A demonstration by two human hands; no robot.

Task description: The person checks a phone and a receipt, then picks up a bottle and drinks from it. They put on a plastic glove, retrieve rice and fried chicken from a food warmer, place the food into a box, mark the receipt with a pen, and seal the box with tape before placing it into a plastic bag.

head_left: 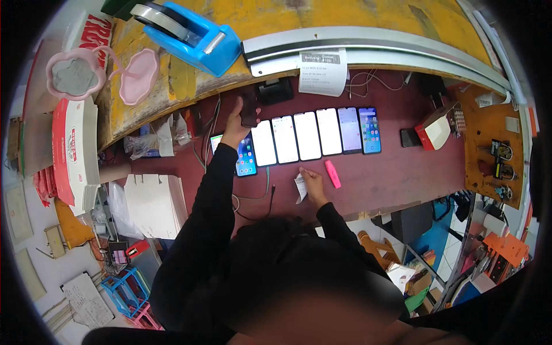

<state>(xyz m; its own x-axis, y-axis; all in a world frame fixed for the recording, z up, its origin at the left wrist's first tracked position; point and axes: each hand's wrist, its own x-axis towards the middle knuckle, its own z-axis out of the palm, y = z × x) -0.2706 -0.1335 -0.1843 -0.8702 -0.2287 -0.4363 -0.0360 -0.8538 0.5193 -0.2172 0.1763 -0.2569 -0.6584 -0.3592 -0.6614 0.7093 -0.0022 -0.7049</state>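
Observation:
My left hand (234, 127) grips a dark, flat object that looks like a phone (249, 111), raised over the left end of a row of phones. Several phones lie side by side with lit screens, among them a white-screened phone (307, 136) and a blue-screened phone (370, 130) at the right end. Below the row, my right hand (313, 185) pinches a small white paper slip (300, 188). Just right of that hand lies a pink highlighter (332, 174). My left forearm partly hides the leftmost phones.
The maroon desk (402, 178) sits under a yellow shelf (276, 16) bearing a blue tape dispenser (198, 43). A printed receipt (323, 73) hangs from the shelf edge. At right are a dark phone (410, 137) and a red-white box (434, 134). Cables (270, 192) trail near my left arm.

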